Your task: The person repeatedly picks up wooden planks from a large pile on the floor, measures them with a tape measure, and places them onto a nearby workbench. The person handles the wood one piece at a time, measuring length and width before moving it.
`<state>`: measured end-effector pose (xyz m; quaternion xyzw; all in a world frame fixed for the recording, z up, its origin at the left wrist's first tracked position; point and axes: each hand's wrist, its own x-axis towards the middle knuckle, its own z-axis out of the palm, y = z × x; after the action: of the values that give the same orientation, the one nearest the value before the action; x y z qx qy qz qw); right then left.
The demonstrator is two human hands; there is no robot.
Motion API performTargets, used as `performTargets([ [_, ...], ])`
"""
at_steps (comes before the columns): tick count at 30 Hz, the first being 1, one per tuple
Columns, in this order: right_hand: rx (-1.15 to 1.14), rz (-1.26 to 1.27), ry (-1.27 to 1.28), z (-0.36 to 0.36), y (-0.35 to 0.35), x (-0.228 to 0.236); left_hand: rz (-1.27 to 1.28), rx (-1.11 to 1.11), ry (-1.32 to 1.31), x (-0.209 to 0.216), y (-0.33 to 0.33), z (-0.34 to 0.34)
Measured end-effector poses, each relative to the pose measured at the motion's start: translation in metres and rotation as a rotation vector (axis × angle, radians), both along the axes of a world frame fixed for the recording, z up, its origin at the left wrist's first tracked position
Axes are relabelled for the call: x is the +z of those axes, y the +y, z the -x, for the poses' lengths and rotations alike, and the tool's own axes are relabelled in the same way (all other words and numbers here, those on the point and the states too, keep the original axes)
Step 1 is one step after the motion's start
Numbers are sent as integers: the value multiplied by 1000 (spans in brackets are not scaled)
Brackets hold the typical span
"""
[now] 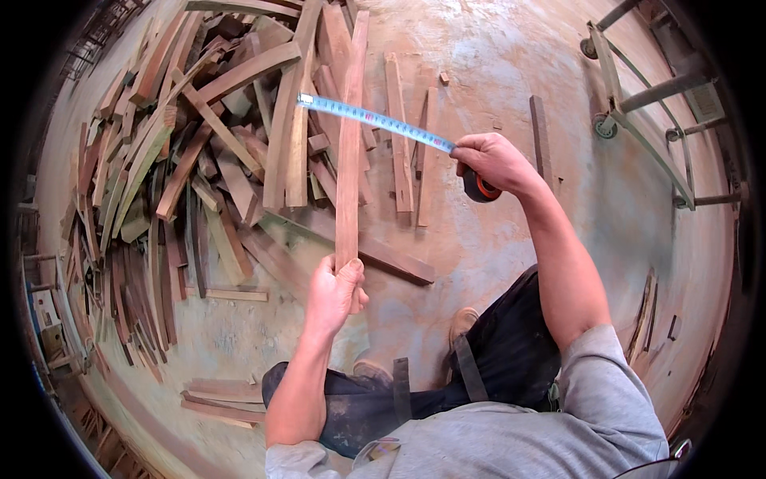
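Note:
My left hand (335,289) is closed round the near end of a long reddish wooden strip (349,168), which points away from me. My right hand (496,164) grips a black and orange tape measure (480,188), its thumb and fingers at the mouth of the case. From there the pale blue blade (399,128) stretches left, crossing over the strip. The blade's metal end hook (306,100) lies at the edge of the wood pile, by a lighter wooden piece (298,152). Whether the hook touches that piece I cannot tell.
A large heap of wooden offcuts (163,172) covers the floor at left. Loose strips (399,136) lie beyond the tape, and a dark strip (541,140) lies right of them. A wheeled metal cart (630,104) stands at far right. Short pieces (223,399) lie at lower left.

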<state>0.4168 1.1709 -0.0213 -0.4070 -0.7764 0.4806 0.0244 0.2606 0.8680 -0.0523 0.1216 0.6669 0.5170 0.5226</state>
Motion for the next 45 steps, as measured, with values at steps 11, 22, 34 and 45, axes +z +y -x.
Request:
performTargets([
  [11,178,-54,-127,0,-17,7,-123,100,161,9,-12,40],
  [22,235,-342,37,1,-17,-8,-143,134,153,16,-22,46],
  [34,173,-204,85,7,-27,9,-468,184,-473,27,-33,49],
  [45,239,-384,161,10,-24,-1,-676,178,-811,24,-41,51],
])
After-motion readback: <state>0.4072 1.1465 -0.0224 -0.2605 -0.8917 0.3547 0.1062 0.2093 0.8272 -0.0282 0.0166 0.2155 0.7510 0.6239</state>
